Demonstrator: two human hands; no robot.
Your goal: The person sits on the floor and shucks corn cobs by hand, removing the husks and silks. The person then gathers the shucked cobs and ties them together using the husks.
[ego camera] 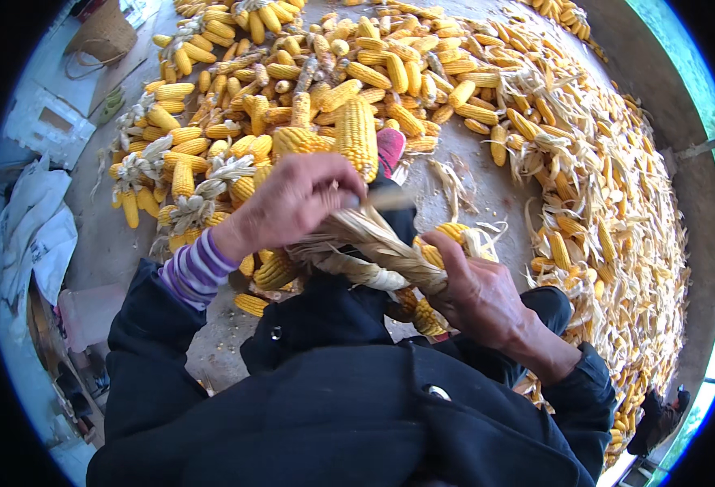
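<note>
A thick bundle of dry corn husks (pixel 388 237) stretches between my hands, twisted like a braid towards its right end. My right hand (pixel 485 292) is wrapped around that end, thumb on top. At the other end, my left hand (pixel 299 204) pinches husk strands, its fingertips blurred. Just beyond the left fingers, a large yellow corn cob (pixel 356 137) stands out, with another cob (pixel 296 141) beside it. More cobs (pixel 427 316) hang or lie below the bundle near my right hand; their attachment is partly hidden.
Braided corn strings (pixel 202 189) lie to the left. A heap of husked cobs (pixel 357 67) spreads ahead, and cobs with loose husks (pixel 600 243) bank up along the right wall (pixel 692 201). A pink shoe (pixel 391 146) shows between cobs. White sacks (pixel 38 225) and a basket (pixel 100 33) stand far left.
</note>
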